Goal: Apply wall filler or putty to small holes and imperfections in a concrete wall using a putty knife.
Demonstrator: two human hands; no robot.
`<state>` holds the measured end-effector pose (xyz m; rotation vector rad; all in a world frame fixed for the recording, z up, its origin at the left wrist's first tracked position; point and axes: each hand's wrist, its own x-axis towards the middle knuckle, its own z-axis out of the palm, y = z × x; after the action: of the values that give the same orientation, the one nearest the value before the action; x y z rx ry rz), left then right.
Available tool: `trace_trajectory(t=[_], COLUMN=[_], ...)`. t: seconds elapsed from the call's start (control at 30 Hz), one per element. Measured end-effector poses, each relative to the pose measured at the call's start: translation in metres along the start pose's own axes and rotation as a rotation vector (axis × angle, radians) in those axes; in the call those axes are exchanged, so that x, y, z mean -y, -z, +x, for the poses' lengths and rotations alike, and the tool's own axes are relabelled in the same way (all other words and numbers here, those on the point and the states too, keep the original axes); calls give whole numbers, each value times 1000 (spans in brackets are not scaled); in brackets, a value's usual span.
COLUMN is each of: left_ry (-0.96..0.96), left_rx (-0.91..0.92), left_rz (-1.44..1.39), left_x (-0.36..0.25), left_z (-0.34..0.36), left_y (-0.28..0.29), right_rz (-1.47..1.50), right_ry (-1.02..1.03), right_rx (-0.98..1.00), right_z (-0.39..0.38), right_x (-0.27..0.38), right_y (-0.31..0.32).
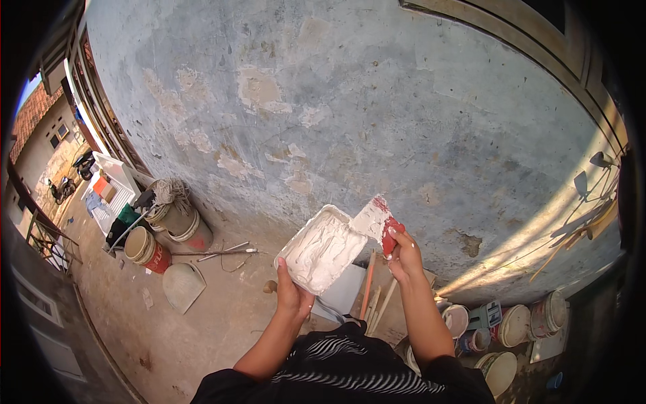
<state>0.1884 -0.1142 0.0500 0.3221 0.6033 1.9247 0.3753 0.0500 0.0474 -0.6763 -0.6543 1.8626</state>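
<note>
White putty fills the shallow tray (323,249), which the left hand (293,296) grips from beneath, tilted toward the person so the paste is reachable. Right hand (404,256) is closed around the red handle of a putty knife (373,219), its loaded blade resting at the tray's edge before the patched grey wall (350,101).

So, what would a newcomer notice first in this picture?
First, the square tray full of white putty at centre, held from below by the left hand. The right hand holds a red-handled putty knife at its rim. Behind stands a grey, patchy wall; paint buckets sit at its foot, left.
</note>
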Motion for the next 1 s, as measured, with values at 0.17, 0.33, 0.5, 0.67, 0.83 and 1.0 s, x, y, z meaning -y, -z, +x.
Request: trace_trajectory(t=[0.17,0.33,0.5,0.67,0.83,1.0], left_ry=[26,10,11,14,22,57], left_rx=[-30,-54,-41,-42,-40,-55], left_rz=[7,20,44,-23,-13,-24], left_x=[1,1,-3,-3,-3,-4], left_z=[-1,2,0,2,1,-2], left_y=[5,11,4,3,4,0], right_rz=[-4,-201,-559,-637,-691,-686], right_ry=[98,329,574,716,761,717], right_rx=[-16,29,74,127,159,160], right_z=[-5,-20,-28,-37,-33,-37], right_x=[24,34,27,12,17,22], right_y=[-3,-14,-12,-17,-15,-16])
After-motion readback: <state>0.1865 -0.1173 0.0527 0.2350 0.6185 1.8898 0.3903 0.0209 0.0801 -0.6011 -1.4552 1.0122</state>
